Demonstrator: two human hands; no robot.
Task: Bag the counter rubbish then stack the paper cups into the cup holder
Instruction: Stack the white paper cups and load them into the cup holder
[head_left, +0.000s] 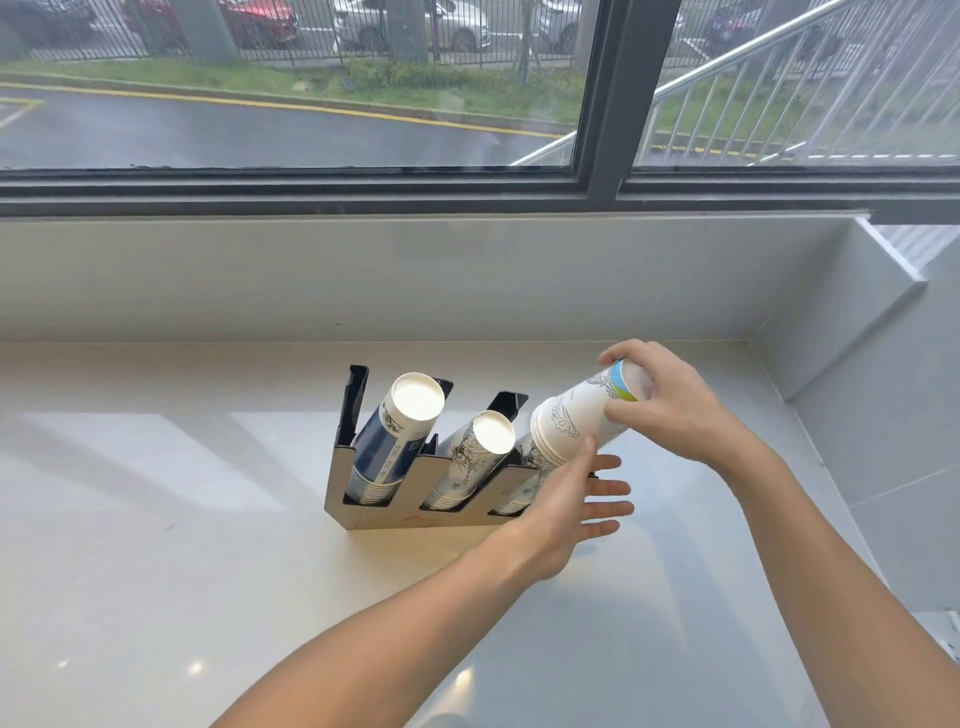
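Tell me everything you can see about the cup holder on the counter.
The cup holder is a low rack with a pale front panel and dark, slanted dividers forming three slots in a row. It stands on the white counter below the window. Each slot holds a tilted stack of upside-down paper cups: a blue and white stack on the left, a white line-drawn stack in the middle, and a third, rightmost stack gripped by the right hand while the open left hand steadies it.

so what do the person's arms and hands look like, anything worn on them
Both forearms are bare as far as the frame shows, with no sleeves in view. The left hand and the right hand wear no gloves, and no rings, watch or wristbands can be seen. Fingernails look short and unpainted.
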